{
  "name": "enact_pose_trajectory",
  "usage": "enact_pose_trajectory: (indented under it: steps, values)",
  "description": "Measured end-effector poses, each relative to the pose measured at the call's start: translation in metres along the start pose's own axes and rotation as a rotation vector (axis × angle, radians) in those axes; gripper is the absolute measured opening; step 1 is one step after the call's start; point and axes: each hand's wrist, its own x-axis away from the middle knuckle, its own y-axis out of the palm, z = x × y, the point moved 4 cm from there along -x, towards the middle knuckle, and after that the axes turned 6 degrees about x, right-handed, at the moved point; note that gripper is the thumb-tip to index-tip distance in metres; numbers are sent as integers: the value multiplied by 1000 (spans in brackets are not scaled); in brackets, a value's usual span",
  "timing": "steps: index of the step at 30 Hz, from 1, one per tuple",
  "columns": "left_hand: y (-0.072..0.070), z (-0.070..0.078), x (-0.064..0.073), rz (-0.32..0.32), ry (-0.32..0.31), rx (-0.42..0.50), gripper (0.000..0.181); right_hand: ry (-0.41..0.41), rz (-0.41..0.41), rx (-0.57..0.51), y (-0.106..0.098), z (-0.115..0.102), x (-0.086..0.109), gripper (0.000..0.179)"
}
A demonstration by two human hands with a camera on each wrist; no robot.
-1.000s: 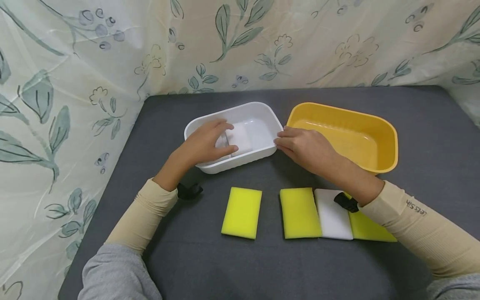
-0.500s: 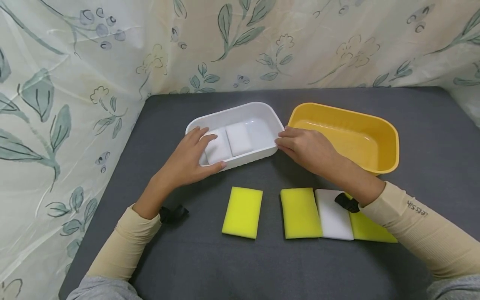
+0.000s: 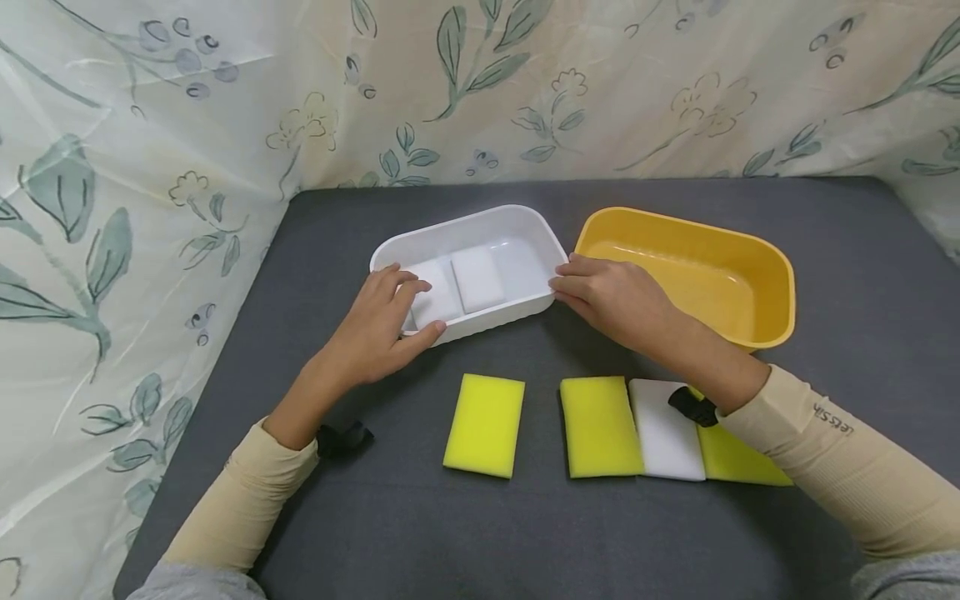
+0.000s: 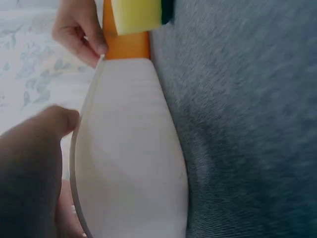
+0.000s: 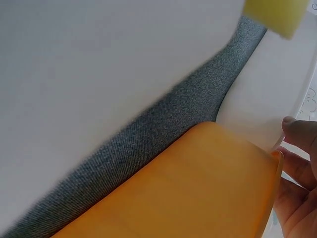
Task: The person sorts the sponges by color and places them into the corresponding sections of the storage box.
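Toward the far edge of the desk (image 3: 420,533), in the head view, the white tub (image 3: 502,315) sits left with white sponges (image 3: 478,279) flat inside its left half, the yellow tub (image 3: 701,283) just beside it on the right; the left hand (image 3: 375,325) rests loosely spread over the white tub's left end, thumb along the near rim, though whether it presses cannot be told; the right hand (image 3: 618,300) pinches the right end; nearer the front, one yellow sponge (image 3: 483,425) lies alone, and to its right a row of yellow, white and yellow sponges (image 3: 602,427) passes partly under the right arm (image 3: 802,450); from the left wrist, the left thumb (image 4: 64,119) touches the white rim; from the right wrist, thumb and fingers (image 5: 299,133) hold the white rim close beside the yellow one.
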Motion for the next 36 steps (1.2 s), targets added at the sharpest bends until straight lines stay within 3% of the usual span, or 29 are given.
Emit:
enact_pose_trajectory:
  steps: [6,10,25,36]
  values:
    - [-1,7,14,135,107,38,27,-2,2,1,0,-1,1,27]
    - [-2,12,21,186,142,71,15,-2,1,3,-1,-1,1,27]
    - [-2,15,26,221,128,86,12,-10,-31,-31,-6,-1,6,33]
    - [1,15,24,231,123,77,10,-35,57,-74,-46,-28,25,38]
